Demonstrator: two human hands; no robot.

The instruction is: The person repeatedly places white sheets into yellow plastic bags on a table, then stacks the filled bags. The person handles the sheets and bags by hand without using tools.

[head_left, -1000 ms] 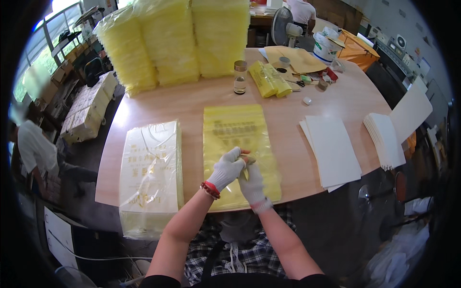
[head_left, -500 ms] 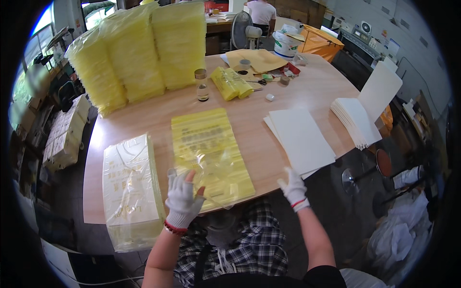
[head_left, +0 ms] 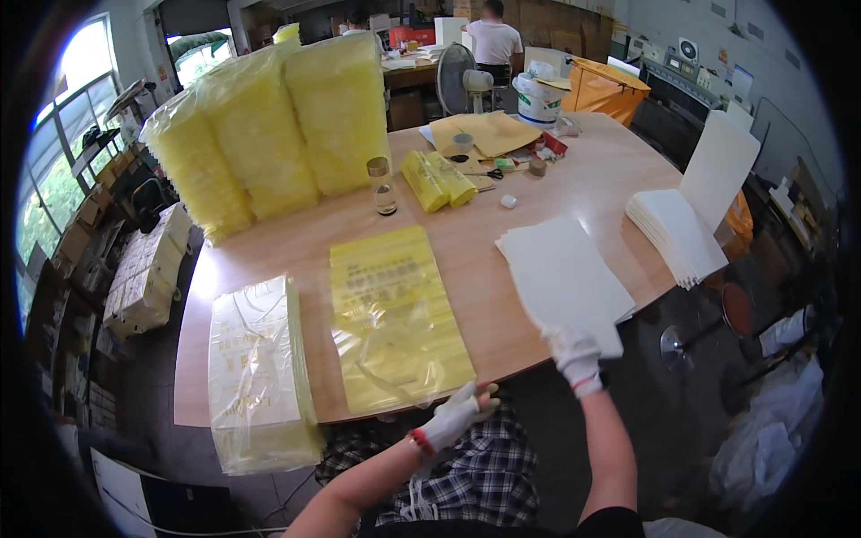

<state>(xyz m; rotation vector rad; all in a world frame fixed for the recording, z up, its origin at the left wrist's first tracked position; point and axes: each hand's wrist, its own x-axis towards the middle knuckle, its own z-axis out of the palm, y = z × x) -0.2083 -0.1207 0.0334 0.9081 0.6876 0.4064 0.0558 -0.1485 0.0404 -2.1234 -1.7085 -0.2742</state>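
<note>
My right hand [head_left: 576,357], in a white glove with a red cuff, is closed on the near edge of a white sheet [head_left: 574,278] at the top of a small stack. That sheet's near corner sticks out past the table edge; motion blurs the fingertips. My left hand [head_left: 459,416], gloved but with some bare fingertips, is held above my lap at the table's edge, fingers stretched to the right and holding nothing. Just beyond it a yellow printed plastic bag [head_left: 395,314] lies flat. Left of that rests a pile of clear-wrapped bags [head_left: 260,359], overhanging the edge.
Tall yellow bundles [head_left: 269,125] fill the back left. Near the middle are a glass bottle [head_left: 384,193], folded yellow bags [head_left: 439,179] and scissors [head_left: 489,174]. Folded white boards [head_left: 673,233] stand at the right. A fan [head_left: 459,79] and a seated person [head_left: 493,40] are beyond.
My left hand has left the yellow bag and swung right, below the table edge. My right hand has reached the white sheets, and one sheet has shifted toward me. The view has tilted up slightly.
</note>
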